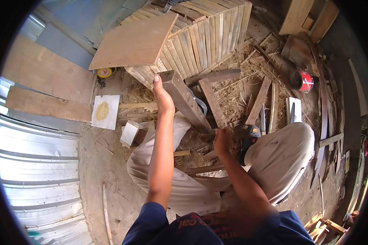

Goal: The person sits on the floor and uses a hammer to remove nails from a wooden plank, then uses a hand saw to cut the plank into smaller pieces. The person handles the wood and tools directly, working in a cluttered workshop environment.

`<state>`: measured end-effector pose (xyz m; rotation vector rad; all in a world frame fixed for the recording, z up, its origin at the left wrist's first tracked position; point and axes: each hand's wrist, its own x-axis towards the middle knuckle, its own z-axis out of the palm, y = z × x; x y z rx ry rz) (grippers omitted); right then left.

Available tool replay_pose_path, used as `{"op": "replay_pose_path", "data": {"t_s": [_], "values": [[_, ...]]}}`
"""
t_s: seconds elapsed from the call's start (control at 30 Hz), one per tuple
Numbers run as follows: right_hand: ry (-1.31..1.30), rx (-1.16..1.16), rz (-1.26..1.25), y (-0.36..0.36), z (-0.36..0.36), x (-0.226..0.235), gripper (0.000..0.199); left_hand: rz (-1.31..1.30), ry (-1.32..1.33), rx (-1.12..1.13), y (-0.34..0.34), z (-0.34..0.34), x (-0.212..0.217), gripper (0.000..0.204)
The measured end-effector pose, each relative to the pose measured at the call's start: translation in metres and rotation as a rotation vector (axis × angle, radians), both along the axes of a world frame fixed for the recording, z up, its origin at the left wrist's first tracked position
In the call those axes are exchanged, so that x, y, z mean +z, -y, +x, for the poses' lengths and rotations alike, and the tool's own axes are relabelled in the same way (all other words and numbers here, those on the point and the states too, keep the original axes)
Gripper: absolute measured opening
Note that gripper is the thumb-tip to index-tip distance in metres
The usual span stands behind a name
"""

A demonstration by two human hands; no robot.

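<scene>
A thick dark wooden beam (187, 102) slants across in front of me, its far end raised toward a stack of boards. My left hand (164, 97) grips the left side of that far end, the thumb lying up along the wood. Beside the beam's near end, my right hand (222, 141) is closed, its fingers pressed together. Whatever it pinches, if anything, is too small to tell. A narrower wooden strip (213, 102) runs away from just beyond the right hand; whether the two touch is unclear.
Stacked wooden slats (210, 38) stand ahead, with a plywood sheet (135, 41) leaning over them. A yellow tape measure (104, 72) lies left. Shavings and offcuts cover the ground. A red can (305, 81) is at right, and a white-faced block (131, 134) sits by my left knee.
</scene>
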<state>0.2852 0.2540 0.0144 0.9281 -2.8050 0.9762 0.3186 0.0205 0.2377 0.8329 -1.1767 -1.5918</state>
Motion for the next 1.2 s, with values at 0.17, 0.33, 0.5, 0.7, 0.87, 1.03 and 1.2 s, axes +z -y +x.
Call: {"op": "replay_pose_path", "data": {"t_s": [0.17,0.33,0.5,0.7,0.87,1.03,1.2], "values": [[0.212,0.592,1.061,0.012,-0.001,0.040,0.044,-0.099,-0.087,-0.061,0.002,0.000,-0.001,0.078],[0.250,0.351,1.139,-0.020,-0.003,0.016,0.036,-0.034,-0.175,-0.412,-0.001,-0.005,-0.010,0.053],[0.199,0.461,0.816,-0.042,-0.040,0.004,0.036,-0.112,-0.160,-0.265,0.010,-0.019,-0.018,0.061],[0.523,0.352,0.556,-0.030,-0.053,0.125,0.062,0.149,-0.205,-0.454,0.057,-0.025,-0.022,0.057],[1.016,0.260,-0.035,-0.047,-0.012,0.207,0.050,0.232,-0.201,-0.429,0.071,-0.041,-0.028,0.071],[0.718,0.330,-0.283,-0.028,0.005,0.212,0.038,0.168,-0.121,-0.578,0.053,-0.055,-0.031,0.077],[0.583,0.237,-0.321,0.001,-0.010,0.247,0.037,0.136,-0.134,-0.560,0.047,-0.067,-0.041,0.087]]}}
